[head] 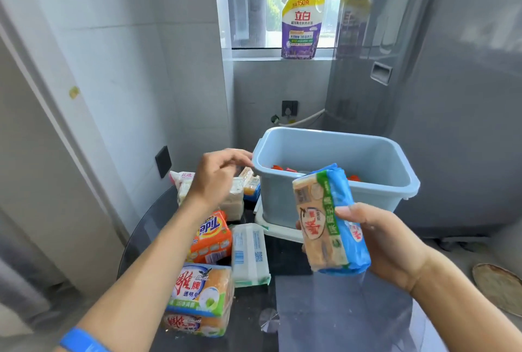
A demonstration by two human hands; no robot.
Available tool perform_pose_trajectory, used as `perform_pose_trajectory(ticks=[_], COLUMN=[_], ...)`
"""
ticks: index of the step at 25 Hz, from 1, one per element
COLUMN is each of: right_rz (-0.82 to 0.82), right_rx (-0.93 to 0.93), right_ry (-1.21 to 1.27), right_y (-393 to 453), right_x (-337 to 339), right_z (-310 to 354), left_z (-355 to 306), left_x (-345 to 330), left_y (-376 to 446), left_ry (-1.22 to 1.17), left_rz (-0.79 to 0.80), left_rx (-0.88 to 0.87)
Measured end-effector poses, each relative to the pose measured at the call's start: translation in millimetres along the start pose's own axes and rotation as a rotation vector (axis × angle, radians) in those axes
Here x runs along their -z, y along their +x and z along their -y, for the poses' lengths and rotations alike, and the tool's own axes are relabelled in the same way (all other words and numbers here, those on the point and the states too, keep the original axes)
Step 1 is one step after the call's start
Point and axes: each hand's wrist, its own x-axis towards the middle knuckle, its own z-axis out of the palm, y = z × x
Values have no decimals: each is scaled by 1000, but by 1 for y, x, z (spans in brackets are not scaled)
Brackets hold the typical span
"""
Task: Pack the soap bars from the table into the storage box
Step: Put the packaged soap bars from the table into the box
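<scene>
Blue-wrapped soap bar pack (pixel 330 219), long axis upright, sits in the right hand's (pixel 387 244) grip just in front of the blue storage box (pixel 333 151), while the left hand (pixel 217 176), fingers loosely curled and empty, hovers over soap bars on the counter (pixel 296 320)

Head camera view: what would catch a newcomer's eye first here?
Probably the blue-and-green wrapped soap pack held up in the right hand, just in front of the pale blue storage box. Next, the bright orange Tide pack among the soap packs on the dark table under the left hand. Far back, a purple detergent pouch stands on the windowsill.
</scene>
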Motion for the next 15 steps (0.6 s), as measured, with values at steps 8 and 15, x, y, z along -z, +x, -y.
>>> perform_pose_trajectory(ticks=[8,15], right_rz=[-294,-178], right_rx=[-117,-171], right_ry=[-543,-1180], right_y=[17,47], right_x=[-6,-29], right_z=[-20,-34], left_z=[27,43], left_x=[26,-18], left_y=[1,49], left_ry=[189,849], left_rz=[-236,442], left_rx=[264,282])
